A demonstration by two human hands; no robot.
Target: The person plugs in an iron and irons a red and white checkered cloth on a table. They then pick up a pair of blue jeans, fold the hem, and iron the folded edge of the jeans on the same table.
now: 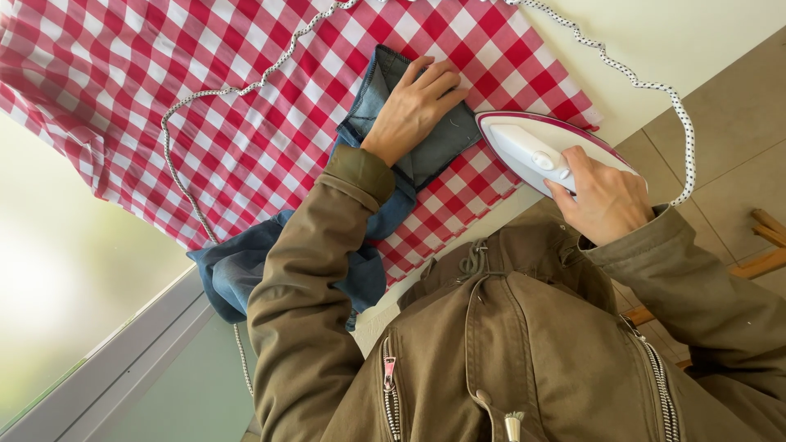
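My left hand [416,105] lies flat, fingers together, pressing down on a piece of blue denim clothing [434,151] spread on a red-and-white checked ironing board cover [246,106]. More of the denim [237,266] hangs off the board's near edge under my left sleeve. My right hand [604,196] grips the handle of a white and magenta steam iron [532,147], which sits at the right edge of the denim with its tip pointing toward my left hand.
The iron's black-and-white speckled cord [655,86] loops over the board and down to the right; another stretch of cord [184,155] crosses the board on the left. A window frame [115,360] runs lower left. Tiled floor [729,131] and wooden legs [765,237] lie to the right.
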